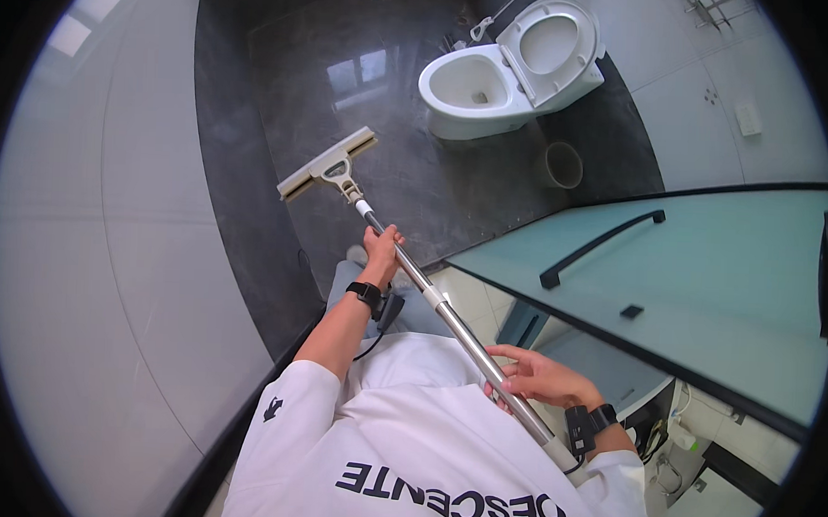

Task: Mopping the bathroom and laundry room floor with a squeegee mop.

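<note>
At the left, the long-handled mop (417, 275) points its wide pale head (329, 164) across the dark floor (412, 190), the left hand (382, 254) wrapped tight round the metal pole (466, 337) just behind the white collar (364, 207). The step in hand looks like steadying and angling it, the pole running between the thumb and loosely spread fingers of the right hand (545, 377); I can't tell whether those grip, but swinging the head would call for a firmer hold there, clear of the frosted glass door (728, 269).
</note>
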Demonstrator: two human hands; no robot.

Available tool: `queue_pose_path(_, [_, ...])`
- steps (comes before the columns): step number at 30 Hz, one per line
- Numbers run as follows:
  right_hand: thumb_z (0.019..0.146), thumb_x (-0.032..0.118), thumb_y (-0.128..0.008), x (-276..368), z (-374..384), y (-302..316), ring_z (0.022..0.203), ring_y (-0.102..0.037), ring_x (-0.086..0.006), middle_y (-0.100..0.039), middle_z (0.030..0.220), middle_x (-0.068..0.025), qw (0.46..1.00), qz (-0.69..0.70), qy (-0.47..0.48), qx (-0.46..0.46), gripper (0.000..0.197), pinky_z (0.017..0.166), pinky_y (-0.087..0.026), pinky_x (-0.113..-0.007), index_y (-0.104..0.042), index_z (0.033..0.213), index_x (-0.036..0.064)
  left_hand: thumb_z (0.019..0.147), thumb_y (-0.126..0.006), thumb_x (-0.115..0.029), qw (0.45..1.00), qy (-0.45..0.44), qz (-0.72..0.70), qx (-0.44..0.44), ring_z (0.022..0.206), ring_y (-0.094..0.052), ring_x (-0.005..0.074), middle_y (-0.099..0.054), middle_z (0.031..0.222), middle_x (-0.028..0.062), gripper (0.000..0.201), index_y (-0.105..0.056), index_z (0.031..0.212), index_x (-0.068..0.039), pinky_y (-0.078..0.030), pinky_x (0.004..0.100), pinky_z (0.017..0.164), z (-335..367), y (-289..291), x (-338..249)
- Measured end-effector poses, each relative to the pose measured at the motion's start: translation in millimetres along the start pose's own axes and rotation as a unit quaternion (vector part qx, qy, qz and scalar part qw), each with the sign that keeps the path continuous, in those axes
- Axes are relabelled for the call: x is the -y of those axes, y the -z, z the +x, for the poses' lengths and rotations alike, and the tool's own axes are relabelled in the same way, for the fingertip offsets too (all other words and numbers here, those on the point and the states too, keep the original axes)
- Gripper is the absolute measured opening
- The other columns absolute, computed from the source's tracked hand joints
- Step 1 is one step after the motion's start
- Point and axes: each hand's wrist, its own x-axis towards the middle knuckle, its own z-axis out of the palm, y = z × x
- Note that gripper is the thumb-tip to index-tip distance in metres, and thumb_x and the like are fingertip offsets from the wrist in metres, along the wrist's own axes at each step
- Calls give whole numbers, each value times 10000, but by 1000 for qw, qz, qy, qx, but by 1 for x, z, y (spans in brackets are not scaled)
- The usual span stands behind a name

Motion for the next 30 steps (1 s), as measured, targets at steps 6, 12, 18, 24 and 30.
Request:
queue_pose_path(6, [898,205,-570,93,59,-10,794,-618,-148,-624,1046,-125,1000,27,8,5,666,686,-522,-248,-211,1445,82,817,-541,54,1000,23,-12,3,560,-485,130,-441,736,61,258,-320,886,-60,-455,269,475,95,-28,-69])
queue_pose_path(12, [934,150,-499,216,99,-40,847,-624,-154,-653,982,-101,996,11,-11,-91,407,775,-491,-275,-424,1321,45,835,-523,55,1000,10,-4,27,549,-472,130,-438,731,55,234,-332,898,-64,-440,276,470,194,-60,-138])
queue_pose_path(18, [855,66,-569,382,108,-88,876,-637,-202,-662,960,-107,864,-246,221,-381,294,810,-490,-318,-545,1141,5,832,-507,55,995,-16,100,15,513,-473,133,-449,702,56,258,-310,946,-66,-447,291,464,341,-115,-217])
queue_pose_path(24, [771,81,-643,468,153,-120,988,-589,-286,-606,1064,-148,753,-398,207,-481,341,850,-467,-360,-565,1095,8,813,-508,78,995,37,96,-17,567,-492,144,-447,738,71,266,-303,923,-50,-460,295,484,516,-155,-289])
queue_pose_path(30, [732,201,-695,537,234,-81,845,-606,-283,-614,946,-154,485,-482,207,-700,355,703,-471,-338,-607,998,-16,839,-496,77,997,54,62,10,588,-494,139,-453,776,78,236,-306,907,-45,-459,299,482,648,-189,-334])
